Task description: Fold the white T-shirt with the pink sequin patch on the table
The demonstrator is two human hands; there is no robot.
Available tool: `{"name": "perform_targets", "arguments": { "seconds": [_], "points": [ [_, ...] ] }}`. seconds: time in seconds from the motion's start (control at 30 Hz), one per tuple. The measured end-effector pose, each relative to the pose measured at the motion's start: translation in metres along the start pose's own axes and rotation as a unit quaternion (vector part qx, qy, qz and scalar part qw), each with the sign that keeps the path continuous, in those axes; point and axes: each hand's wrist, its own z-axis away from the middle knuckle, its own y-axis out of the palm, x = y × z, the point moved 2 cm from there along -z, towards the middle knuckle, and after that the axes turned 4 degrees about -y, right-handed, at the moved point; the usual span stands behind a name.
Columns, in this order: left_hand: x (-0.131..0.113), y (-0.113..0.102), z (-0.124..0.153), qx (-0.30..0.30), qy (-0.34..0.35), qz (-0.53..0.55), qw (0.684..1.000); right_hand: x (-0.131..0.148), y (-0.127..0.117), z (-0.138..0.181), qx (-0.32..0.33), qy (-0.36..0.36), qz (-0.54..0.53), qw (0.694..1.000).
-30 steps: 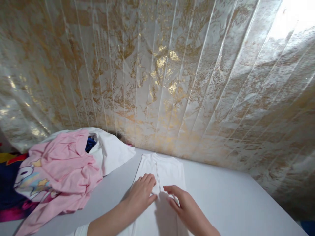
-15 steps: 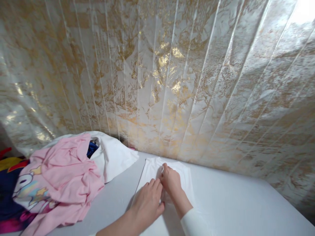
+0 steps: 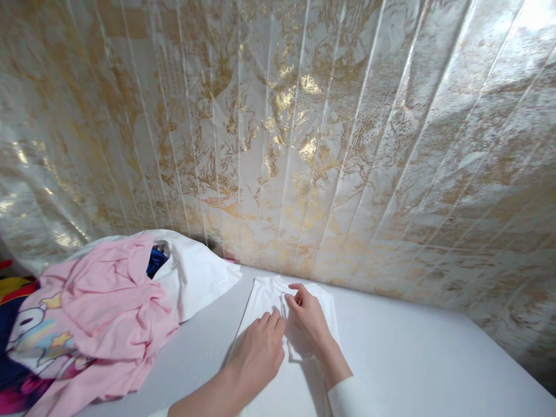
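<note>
A white garment [image 3: 266, 295] lies spread on the white table, its far edge close to the wall. My left hand [image 3: 259, 346] rests on the garment, its fingers together and laid down on the cloth. Just right of it, my right hand [image 3: 309, 317] hovers at a folded-over part of the same garment. The right thumb and forefinger are a little apart, with no cloth visible between them. The other right fingers are partly hidden behind the hand.
On the left is a heap of clothes: a pink printed top [image 3: 117, 301], a white cloth [image 3: 195, 278] and dark blue fabric [image 3: 11, 341]. A shiny gold-patterned sheet [image 3: 278, 133] covers the wall behind the white table [image 3: 417, 353].
My right thumb and forefinger have parted from a pinch on the cloth, and that hand has shifted slightly right. The left hand has hardly moved. The view has turned a little.
</note>
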Motion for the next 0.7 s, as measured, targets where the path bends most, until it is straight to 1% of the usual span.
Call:
{"name": "perform_targets", "arguments": {
  "seconds": [0.1,0.17,0.23,0.33,0.43,0.53,0.7],
  "points": [
    [0.0,0.002,-0.001,0.002,0.001,0.001,1.0,0.009,0.012,0.004,-0.007,0.003,0.007,1.0],
    [0.001,0.002,-0.001,0.006,-0.003,0.001,1.0,0.01,0.016,0.005,-0.018,0.013,-0.007,1.0],
    [0.002,0.003,-0.001,0.009,-0.006,0.004,1.0,0.006,0.014,0.004,-0.036,0.02,-0.04,0.998],
    [0.003,0.002,-0.001,0.007,-0.004,0.016,1.0,-0.004,0.005,0.001,-0.069,0.032,-0.128,0.989],
    [0.004,0.0,0.0,0.0,-0.005,0.029,1.0,-0.013,-0.004,-0.001,-0.099,0.059,-0.242,0.963],
    [0.005,-0.002,0.0,0.013,-0.006,0.044,0.999,-0.016,-0.01,-0.001,-0.129,0.079,-0.346,0.926],
    [0.001,-0.006,-0.002,0.035,-0.008,0.03,0.999,-0.016,-0.014,-0.002,-0.154,0.092,-0.461,0.869]
  ]
}}
